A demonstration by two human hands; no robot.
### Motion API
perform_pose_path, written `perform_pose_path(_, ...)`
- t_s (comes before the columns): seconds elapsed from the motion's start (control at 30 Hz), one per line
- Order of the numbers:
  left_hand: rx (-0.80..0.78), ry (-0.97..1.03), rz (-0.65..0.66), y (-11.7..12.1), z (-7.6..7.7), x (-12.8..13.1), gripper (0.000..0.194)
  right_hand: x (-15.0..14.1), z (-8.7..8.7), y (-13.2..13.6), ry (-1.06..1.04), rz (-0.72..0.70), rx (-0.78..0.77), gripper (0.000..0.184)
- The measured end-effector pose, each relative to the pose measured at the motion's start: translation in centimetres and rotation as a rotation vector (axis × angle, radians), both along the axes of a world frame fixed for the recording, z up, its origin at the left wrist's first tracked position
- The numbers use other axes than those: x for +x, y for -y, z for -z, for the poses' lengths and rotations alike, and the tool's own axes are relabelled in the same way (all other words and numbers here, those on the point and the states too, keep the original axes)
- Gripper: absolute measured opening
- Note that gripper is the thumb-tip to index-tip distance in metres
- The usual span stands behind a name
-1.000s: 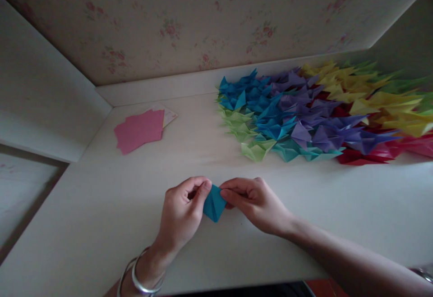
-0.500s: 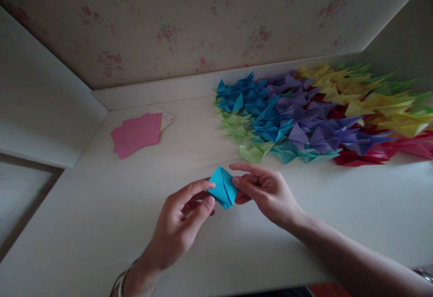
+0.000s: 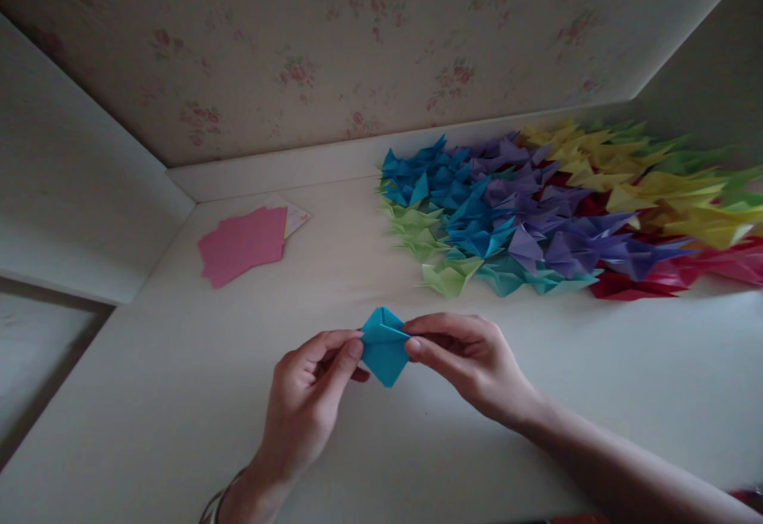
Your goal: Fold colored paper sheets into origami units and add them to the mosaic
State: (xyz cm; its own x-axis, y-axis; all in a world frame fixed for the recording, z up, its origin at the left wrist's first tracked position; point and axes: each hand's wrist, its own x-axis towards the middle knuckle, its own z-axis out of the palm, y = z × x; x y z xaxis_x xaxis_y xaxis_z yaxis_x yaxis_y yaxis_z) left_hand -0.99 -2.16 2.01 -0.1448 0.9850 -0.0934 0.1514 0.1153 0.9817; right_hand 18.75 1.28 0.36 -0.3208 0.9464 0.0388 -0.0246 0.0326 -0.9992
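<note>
A small folded square of blue origami paper (image 3: 386,357) is held above the white table, one corner pointing toward me. My left hand (image 3: 313,385) pinches its left corner between thumb and fingers. At the right corner, my right hand (image 3: 470,357) grips it the same way, with thumb in front and index finger behind. The upper part of the paper shows an open layer and a crease running across it. Both hands' remaining fingers are curled and partly hidden.
Many folded paper cranes (image 3: 518,206) in blue, purple, green, yellow and red cover the table's right back. Pink paper sheets (image 3: 244,246) lie at left, partly over a white printed card (image 3: 296,219). Behind stands a wall with flowered paper (image 3: 334,55); a white panel (image 3: 71,166) borders the left.
The blue paper has been turned, so a different face with a crosswise fold shows. My left fingers have closed on its left corner, and my right index finger has come down onto the paper.
</note>
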Motion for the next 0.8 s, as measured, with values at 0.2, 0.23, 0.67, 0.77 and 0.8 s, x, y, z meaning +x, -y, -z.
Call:
perform_pose_path(0.2,-0.011,0.024,0.047,0.2,0.5,0.2,0.018,-0.4,0.5,0.0,-0.048,0.125,-0.041,0.017)
perform_pose_path(0.23,-0.007,0.028,0.044,0.2,0.4,0.3,0.018,-0.4,0.6,-0.1,-0.069,0.127,-0.060,0.017)
perform_pose_path(0.67,0.027,-0.024,0.066,0.4,1.3,0.5,0.014,-1.0,1.1,-0.3,-0.231,0.185,-0.200,0.016)
perform_pose_path(0.77,0.033,0.013,0.090,0.4,1.7,0.6,0.011,-0.9,1.1,-0.4,-0.242,0.206,-0.215,0.017)
perform_pose_path(0.8,0.029,0.022,0.097,0.4,1.8,0.6,0.011,-0.9,1.1,-0.4,-0.249,0.211,-0.221,0.017)
